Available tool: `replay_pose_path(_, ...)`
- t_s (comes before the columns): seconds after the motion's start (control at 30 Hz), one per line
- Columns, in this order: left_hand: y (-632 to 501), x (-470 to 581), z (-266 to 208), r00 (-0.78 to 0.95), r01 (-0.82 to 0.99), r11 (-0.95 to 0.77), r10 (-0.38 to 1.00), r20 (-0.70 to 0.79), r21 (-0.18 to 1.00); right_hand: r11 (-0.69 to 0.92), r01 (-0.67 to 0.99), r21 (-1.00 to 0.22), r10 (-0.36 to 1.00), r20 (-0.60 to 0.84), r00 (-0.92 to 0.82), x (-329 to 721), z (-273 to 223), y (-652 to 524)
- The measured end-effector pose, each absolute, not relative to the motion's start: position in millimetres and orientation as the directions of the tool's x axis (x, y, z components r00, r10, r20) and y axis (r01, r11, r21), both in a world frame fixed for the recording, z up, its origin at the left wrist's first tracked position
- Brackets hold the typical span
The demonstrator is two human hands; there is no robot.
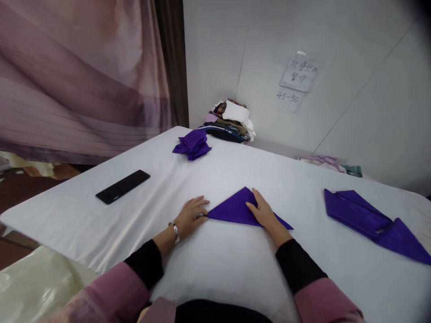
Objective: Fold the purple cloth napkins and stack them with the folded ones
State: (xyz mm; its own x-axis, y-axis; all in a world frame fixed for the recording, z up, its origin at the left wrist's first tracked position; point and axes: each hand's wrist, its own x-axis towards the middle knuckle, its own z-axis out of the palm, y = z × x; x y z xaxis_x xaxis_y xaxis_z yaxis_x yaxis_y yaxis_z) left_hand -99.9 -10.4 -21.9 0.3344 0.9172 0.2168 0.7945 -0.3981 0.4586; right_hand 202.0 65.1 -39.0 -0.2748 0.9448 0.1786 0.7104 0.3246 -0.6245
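A purple cloth napkin (232,208), folded into a flat triangle, lies on the white-covered table in front of me. Its left corner is between the thumb and a finger of my left hand (191,215), whose other fingers stretch out above it. My right hand (264,213) rests flat on the right half of the triangle, fingers extended and thumb apart, covering part of the slanted edge. Beyond that hand the right corner of the napkin shows again.
Folded purple cloths (363,217) lie at the right. A crumpled purple bundle (192,144) sits at the back, near a stack of clothes (230,120) by the wall. A black phone-like slab (123,186) is on the left. Handwritten paper signs (299,74) hang on the wall.
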Motion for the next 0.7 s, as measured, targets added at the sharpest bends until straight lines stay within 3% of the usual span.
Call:
replay_pose_path(0.17, -6.6, -101.9, -26.0, 0.347, 0.778, -0.395, 0.919, 0.19, 0.489, 0.22, 0.641, -0.736, 0.975, 0.14, -0.175, 200.0, -30.4, 76.3)
replay_pose_path(0.4, -6.7, -103.0, -29.4, 0.342, 0.777, -0.38, 0.924, 0.169, 0.502, 0.217, 0.733, -0.645, 0.972, 0.213, -0.1, 186.5, -27.7, 91.5)
replay_pose_path(0.7, -4.1, -99.8, -30.5, 0.301, 0.785, -0.353, 0.936, 0.185, 0.51, 0.287, 0.755, -0.589, 0.946, 0.3, -0.125, 181.6, -35.7, 103.4)
